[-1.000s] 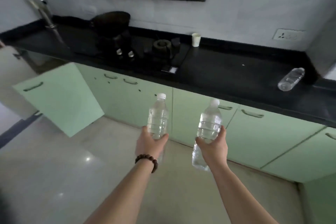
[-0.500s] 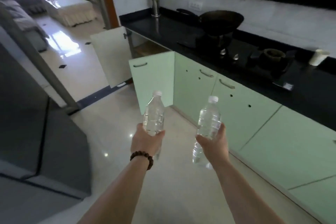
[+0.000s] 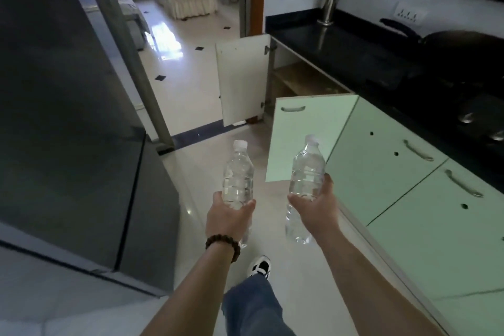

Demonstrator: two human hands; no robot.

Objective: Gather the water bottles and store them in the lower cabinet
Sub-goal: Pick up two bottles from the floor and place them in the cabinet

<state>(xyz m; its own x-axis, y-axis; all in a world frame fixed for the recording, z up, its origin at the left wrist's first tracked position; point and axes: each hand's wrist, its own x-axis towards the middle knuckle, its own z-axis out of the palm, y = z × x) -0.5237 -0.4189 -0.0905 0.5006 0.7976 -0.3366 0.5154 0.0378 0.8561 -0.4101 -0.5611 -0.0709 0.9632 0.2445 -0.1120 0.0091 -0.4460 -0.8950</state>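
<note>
Head view
Left hand (image 3: 227, 217): wrapped around the lower half of a clear water bottle (image 3: 237, 174), held upright, white cap up; beaded bracelet (image 3: 222, 243) on the wrist.
Right hand (image 3: 317, 206): gripping a second water bottle (image 3: 305, 180) at mid-body, tilted slightly, base hanging below the palm.
Lower cabinet (image 3: 297, 82): open ahead, under the black counter (image 3: 341, 43); green door (image 3: 308, 139) and pale door (image 3: 244, 82) both swung out.
Floor (image 3: 196, 84): glossy tile; one shoe (image 3: 259, 267) below the bottles.
</note>
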